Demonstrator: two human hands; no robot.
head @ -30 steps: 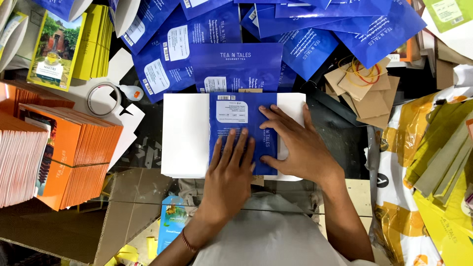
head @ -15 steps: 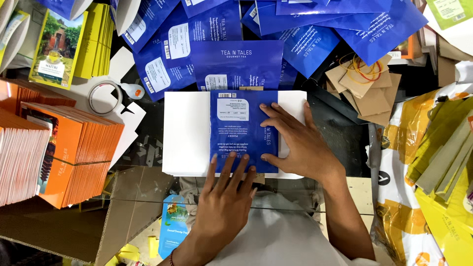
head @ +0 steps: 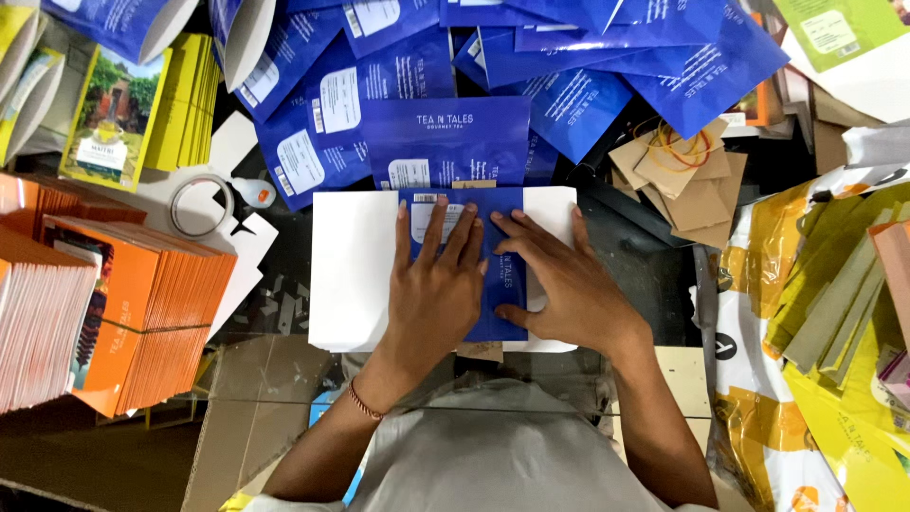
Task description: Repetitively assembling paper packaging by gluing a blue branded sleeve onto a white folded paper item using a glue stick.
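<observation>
A dark blue pouch (head: 507,284) lies flat on a white sheet (head: 351,270) in front of me. My left hand (head: 438,284) rests palm down on the pouch with fingers spread toward its top edge. My right hand (head: 559,284) presses flat on the pouch's right side, partly over the white sheet. Neither hand grips anything. Most of the pouch is hidden under my hands.
Several more blue pouches (head: 445,142) fan out beyond the sheet. Orange flat cartons (head: 133,313) are stacked at left, a tape roll (head: 201,206) near them, yellow boxes (head: 185,109) at upper left, brown cards (head: 678,175) and yellow packets (head: 815,313) at right.
My left hand has slid up the pouch from its lower edge to its middle and top. The right hand has stayed pressed on the right side.
</observation>
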